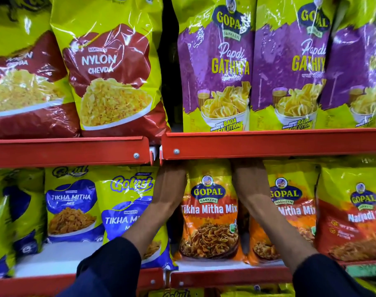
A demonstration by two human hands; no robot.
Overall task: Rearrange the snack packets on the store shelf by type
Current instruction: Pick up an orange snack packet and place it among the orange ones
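Note:
An orange Gopal Tikha Mitha Mix packet [209, 213] stands upright on the lower shelf. My left hand [170, 185] presses against its left side and my right hand [250, 185] against its right side, both reaching deep under the upper shelf rail, so the fingers are hidden behind the packet's top. A second orange Tikha Mitha Mix packet [289, 211] stands just right of my right forearm. Blue-and-yellow Gokul Tikha Mitha Mix packets [127, 211] stand left of my left arm.
The upper shelf holds Nylon Chevda packets [110, 71] on the left and purple Papdi Gathiya packets [221, 65] on the right. A red Nadiyadi mix packet [351, 217] stands at the lower right. Red shelf rails [268, 142] cross the view. White shelf floor [60, 256] shows at lower left.

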